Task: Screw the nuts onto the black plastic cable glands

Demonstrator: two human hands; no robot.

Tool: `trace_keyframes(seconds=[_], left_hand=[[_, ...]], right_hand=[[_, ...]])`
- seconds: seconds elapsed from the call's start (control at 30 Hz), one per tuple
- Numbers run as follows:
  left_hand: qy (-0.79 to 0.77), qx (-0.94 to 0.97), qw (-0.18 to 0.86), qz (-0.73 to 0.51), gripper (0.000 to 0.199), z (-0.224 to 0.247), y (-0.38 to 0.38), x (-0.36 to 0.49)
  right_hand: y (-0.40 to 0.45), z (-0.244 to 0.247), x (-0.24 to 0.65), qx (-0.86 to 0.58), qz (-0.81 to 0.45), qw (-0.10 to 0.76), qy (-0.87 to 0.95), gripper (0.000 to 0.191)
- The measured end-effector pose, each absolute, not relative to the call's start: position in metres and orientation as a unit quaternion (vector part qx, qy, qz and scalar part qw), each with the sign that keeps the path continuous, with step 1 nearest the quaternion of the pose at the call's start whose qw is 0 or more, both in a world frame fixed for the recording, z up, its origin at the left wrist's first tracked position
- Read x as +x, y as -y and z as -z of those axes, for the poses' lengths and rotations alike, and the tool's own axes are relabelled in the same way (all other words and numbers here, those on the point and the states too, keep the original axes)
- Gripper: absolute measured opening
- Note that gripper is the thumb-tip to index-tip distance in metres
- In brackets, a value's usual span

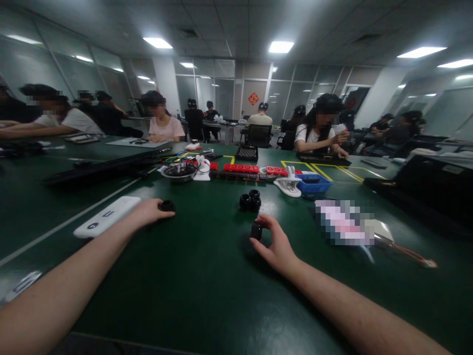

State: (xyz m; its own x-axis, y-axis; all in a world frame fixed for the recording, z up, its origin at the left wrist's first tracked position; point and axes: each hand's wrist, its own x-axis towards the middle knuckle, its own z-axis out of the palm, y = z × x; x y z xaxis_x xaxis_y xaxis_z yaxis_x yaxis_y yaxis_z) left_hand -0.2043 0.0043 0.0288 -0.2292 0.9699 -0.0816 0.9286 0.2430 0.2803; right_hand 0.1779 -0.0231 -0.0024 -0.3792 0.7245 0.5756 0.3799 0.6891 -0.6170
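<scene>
Pinching black pieces (255, 230): one in left hand (150, 212), one in right hand (274, 242), both part-closed. Likely light, stiff, slick; grip opposite sides.

Green table (207, 286) beneath black rings (255, 201), blue bin (318, 187)

Black rings (254, 202) glossy, perhaps plastic; tabletop (207, 276) smooth.

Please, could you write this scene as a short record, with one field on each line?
Left hand: holds a black round piece
Right hand: holds another black piece
Middle: three black rings, grouped close together
Left side: white case
Farther back: red strips, blue box
Surface: green table
Other people: several, seated
</scene>
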Motion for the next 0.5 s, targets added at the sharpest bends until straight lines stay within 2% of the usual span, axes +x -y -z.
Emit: trace_keyframes(seconds=[0.2,0.27,0.33,0.4,0.5], left_hand=[[-0.823,0.564,0.037,-0.054,0.073,-0.042,0.003,-0.21],[-0.813,0.575,-0.047,-0.079,0.078,-0.052,0.011,-0.192],[-0.754,0.628,-0.114,-0.155,0.073,-0.062,0.023,-0.16],[-0.669,0.713,-0.028,-0.207,0.059,-0.068,0.035,-0.117],[-0.507,0.804,0.232,-0.206,0.041,-0.065,0.047,-0.057]], right_hand=[[0.024,-0.001,0.179,-0.338,-0.192,0.421,0.819,0.049],[0.025,-0.001,0.179,-0.34,-0.2,0.42,0.817,0.048],[0.026,-0.002,0.178,-0.344,-0.21,0.427,0.809,0.046],[0.028,-0.004,0.178,-0.341,-0.204,0.442,0.804,0.043],[0.034,-0.011,0.178,-0.274,-0.162,0.443,0.838,0.037]])
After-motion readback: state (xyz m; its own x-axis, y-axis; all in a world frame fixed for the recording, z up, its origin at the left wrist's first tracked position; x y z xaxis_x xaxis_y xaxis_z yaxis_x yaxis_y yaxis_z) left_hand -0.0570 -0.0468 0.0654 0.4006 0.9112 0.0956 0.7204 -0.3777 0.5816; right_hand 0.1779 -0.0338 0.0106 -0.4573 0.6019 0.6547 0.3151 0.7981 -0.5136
